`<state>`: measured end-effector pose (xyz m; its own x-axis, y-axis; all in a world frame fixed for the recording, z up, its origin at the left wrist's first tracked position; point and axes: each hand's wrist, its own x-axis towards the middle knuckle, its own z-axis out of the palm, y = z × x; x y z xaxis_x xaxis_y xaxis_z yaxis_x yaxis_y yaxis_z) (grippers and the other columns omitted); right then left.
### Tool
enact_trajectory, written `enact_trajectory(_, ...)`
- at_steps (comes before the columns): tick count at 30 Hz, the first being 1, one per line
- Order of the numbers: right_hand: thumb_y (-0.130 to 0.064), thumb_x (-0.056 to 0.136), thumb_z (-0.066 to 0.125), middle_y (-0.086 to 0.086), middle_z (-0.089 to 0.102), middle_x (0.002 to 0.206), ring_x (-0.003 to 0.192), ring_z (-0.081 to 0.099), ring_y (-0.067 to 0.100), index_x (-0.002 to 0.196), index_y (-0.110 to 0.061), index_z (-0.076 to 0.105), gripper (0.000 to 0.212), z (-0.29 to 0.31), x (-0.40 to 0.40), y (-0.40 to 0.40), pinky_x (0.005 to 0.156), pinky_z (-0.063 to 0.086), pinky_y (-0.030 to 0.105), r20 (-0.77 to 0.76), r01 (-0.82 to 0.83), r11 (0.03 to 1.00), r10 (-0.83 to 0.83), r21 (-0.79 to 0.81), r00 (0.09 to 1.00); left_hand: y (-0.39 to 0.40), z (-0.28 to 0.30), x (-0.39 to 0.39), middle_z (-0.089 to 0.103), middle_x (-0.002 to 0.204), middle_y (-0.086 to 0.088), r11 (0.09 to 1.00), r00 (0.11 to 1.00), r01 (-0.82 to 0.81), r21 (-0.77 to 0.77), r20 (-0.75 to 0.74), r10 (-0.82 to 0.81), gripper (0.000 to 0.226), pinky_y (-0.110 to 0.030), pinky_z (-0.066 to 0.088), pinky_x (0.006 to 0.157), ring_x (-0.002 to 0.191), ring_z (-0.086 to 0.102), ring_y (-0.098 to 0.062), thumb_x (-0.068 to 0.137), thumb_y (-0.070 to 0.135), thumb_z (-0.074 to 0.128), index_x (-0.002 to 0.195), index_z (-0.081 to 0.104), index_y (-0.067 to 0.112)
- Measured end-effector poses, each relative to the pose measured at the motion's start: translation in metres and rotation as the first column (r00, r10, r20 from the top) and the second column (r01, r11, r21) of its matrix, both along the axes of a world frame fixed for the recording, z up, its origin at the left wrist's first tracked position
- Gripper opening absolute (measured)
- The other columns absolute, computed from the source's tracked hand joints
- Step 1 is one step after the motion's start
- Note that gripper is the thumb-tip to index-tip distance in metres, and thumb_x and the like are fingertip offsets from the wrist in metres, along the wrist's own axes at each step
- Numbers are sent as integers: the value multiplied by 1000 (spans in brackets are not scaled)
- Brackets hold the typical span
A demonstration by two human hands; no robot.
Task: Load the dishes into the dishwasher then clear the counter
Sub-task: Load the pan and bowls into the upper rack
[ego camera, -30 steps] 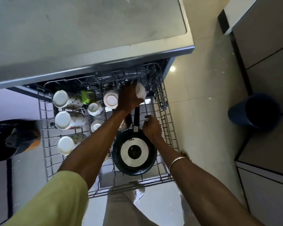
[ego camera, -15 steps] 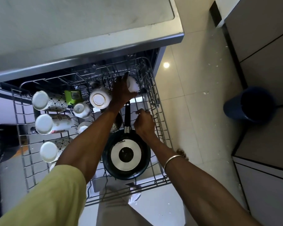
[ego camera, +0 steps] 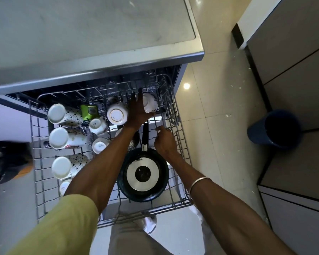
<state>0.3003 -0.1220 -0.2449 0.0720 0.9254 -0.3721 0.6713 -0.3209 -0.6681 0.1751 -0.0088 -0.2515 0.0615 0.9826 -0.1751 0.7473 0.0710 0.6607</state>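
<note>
**Left hand on white cup at back of rack, right hand at rack wires**

White cup (ego camera: 150, 105) sits at the far right of the pulled-out dishwasher rack (ego camera: 35, 162), lying tilted against the tines. Left hand (ego camera: 137, 112) is on it: fingers straight and close together, laid along the cup's left side, thumb out of view. Just left of it, a white bowl (ego camera: 117, 115) on its side, base facing the camera.

Right hand (ego camera: 165, 141) is nearer, beside the black handle of the frying pan (ego camera: 144, 174). Fingers curled, tips at a rack wire; cannot tell if they actually pinch it. Metal bangle (ego camera: 199, 183) on that wrist.

Pan is upside down at the rack's near right, steel base disc up, handle pointing to the back.

Left half of the rack: three tall patterned mugs (ego camera: 66, 138) on their sides in a column, two small white cups (ego camera: 98, 125) between them and the left arm, a green item (ego camera: 88, 112) at the back.

Countertop (ego camera: 81, 34) overhangs the rack. Dark blue bin (ego camera: 273, 129) on the tiled floor to the right, well apart.
</note>
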Motion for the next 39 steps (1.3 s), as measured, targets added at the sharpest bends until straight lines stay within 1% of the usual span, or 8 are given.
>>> enact_trajectory(7,-16,79,46,18,65,105,96,63,35,117,-6,58,41,56,-13,-19,77,55,44,40,-73,997,72,19,997,-72,49,-29,39,151,-14,998,1000,15,60,-4,-15,75,-43,40,109,136,41,-31,89,35,62,152,28,12)
enact_trajectory(10,-6,82,51,21,65,101,93,63,38,110,-2,58,29,84,-25,-30,73,54,44,76,-101,993,96,62,992,-107,73,-44,47,144,-15,1000,1000,7,17,27,-7,61,-37,48,96,116,57,-30,88,25,47,147,38,16)
enact_trajectory(13,0,82,51,22,65,105,96,62,38,110,1,59,29,110,-39,-42,75,54,41,121,-114,991,105,66,987,-141,100,-55,46,144,-17,1000,999,9,11,50,-9,48,-30,38,102,126,49,-31,96,15,50,143,43,9)
enact_trajectory(17,3,81,49,22,61,109,100,58,39,114,1,57,34,141,-57,-70,77,51,42,124,-124,988,111,97,986,-181,127,-81,42,150,-12,999,997,-33,-13,76,33,52,-38,34,114,137,41,-26,98,20,46,148,36,11)
enact_trajectory(20,2,82,48,21,61,110,101,58,38,118,-3,55,36,160,-65,-87,80,52,46,121,-116,989,104,94,987,-201,139,-98,49,144,-6,999,997,-36,-15,64,36,49,-44,43,106,130,48,-24,95,19,46,143,39,21)
enact_trajectory(25,-6,87,47,18,61,109,101,59,38,113,-7,54,27,179,-70,-117,83,52,45,178,-154,985,138,75,974,-245,179,-102,52,135,-19,997,999,-44,70,-13,45,35,-40,41,101,123,50,-32,99,11,45,133,49,2)
enact_trajectory(31,-10,87,51,17,61,117,108,58,35,123,-7,56,36,194,-60,-158,89,51,42,202,-226,969,203,98,958,-303,197,-99,55,130,-24,989,997,-68,132,-19,71,35,-48,47,97,117,54,-38,102,13,41,134,48,3)
enact_trajectory(39,-8,89,51,18,59,125,114,57,36,128,-5,57,39,211,-42,-219,92,51,43,155,-249,959,228,134,961,-391,209,-83,63,124,-18,982,990,-141,130,22,139,30,-25,43,89,110,61,-31,99,9,45,127,56,3)
